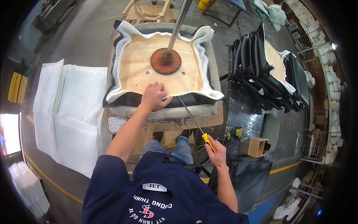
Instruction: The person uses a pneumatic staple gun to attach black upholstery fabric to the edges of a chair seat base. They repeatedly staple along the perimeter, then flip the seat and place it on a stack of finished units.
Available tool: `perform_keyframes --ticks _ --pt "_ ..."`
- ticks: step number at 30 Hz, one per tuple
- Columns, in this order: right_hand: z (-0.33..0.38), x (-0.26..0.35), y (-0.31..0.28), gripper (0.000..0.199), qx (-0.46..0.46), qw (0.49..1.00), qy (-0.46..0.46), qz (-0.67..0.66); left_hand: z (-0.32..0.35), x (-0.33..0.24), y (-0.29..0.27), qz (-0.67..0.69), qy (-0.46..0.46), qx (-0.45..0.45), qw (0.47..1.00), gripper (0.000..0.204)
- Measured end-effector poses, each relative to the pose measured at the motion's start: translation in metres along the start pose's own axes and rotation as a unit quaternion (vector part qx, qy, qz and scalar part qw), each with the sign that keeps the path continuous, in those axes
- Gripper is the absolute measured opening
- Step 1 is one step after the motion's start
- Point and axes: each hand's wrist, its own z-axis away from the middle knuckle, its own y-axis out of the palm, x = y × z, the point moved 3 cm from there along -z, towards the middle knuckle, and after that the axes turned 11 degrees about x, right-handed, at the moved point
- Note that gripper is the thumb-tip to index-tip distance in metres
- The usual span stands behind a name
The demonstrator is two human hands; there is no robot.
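A square plywood seat panel point(135, 68) lies underside up in front of me. White padding point(120, 56) and a black leather-like cover point(128, 100) wrap up around its edges. My left hand point(153, 98) presses on the near edge, its fingers curled over the padding and cover there. In my right hand point(217, 152) is a long-shafted screwdriver point(207, 140) with a yellow handle. Its thin shaft slants up and left, and the tip meets the cover's near edge, right of my left hand. A red round plate point(166, 61) on a metal rod presses down on the panel's middle.
The seat rests on a padded grey support point(194, 111). White sheets point(78, 93) are spread at the left. Stacked black-covered seats point(257, 71) stand at the right, beyond a yellow-and-black power tool point(234, 133) and a small wooden box point(257, 146). A wooden frame point(149, 11) stands at the far side.
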Motion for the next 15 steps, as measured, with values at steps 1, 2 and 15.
perform_keyframes --ticks 1,2,15 --pt "-0.001 0.004 -0.002 0.043 -0.002 1.000 -0.005 0.006 0.000 -0.001 0.001 0.002 0.002 -0.005 1.000 0.041" --pt "-0.002 0.008 -0.003 0.043 -0.004 1.000 -0.011 0.010 -0.001 -0.001 0.001 0.003 0.000 -0.002 1.000 0.041" --pt "0.005 0.028 -0.008 0.041 -0.027 0.999 0.019 -0.002 -0.004 -0.004 -0.001 0.009 -0.004 0.008 1.000 0.041"
